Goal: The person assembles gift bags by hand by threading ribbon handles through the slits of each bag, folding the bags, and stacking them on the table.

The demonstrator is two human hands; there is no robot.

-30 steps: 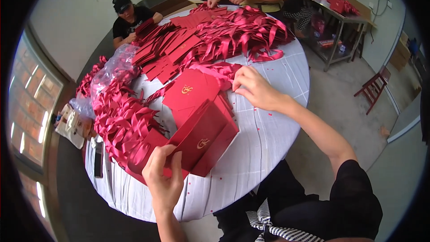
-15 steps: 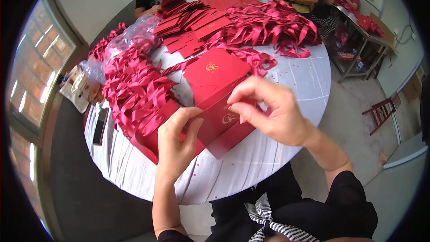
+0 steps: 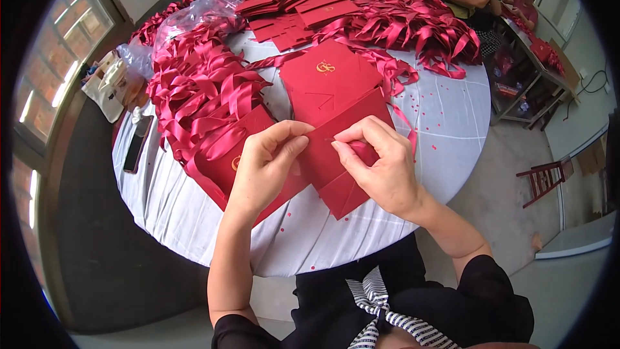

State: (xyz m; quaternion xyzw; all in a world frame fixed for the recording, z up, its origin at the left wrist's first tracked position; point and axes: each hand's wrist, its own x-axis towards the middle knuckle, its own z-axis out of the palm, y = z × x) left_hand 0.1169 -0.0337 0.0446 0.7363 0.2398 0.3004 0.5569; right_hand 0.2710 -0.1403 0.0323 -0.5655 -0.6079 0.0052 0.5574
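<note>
A red paper gift bag (image 3: 339,190) lies tilted on the near part of the table, between my two hands. My left hand (image 3: 265,165) is closed in a pinch at the bag's upper left edge. Opposite it, my right hand (image 3: 387,171) pinches a shiny red ribbon (image 3: 365,151) close against the bag's face; the ribbon's end is hidden at the fingertips. Just beyond lie flat red bags (image 3: 332,81) with a gold emblem. Left of my left hand is another red bag (image 3: 226,158) with ribbon on it.
Heaped red ribbon-handled bags (image 3: 200,100) cover the table's left side, with more (image 3: 413,35) at the far right. Stacked flat red pieces (image 3: 284,0) lie at the back. A phone (image 3: 137,145) rests on the white tablecloth (image 3: 445,136). People work across the table.
The bag has turned so its plain side faces up, its gold emblem no longer showing. Both hands have come closer together, the right moving left. The view has shifted slightly.
</note>
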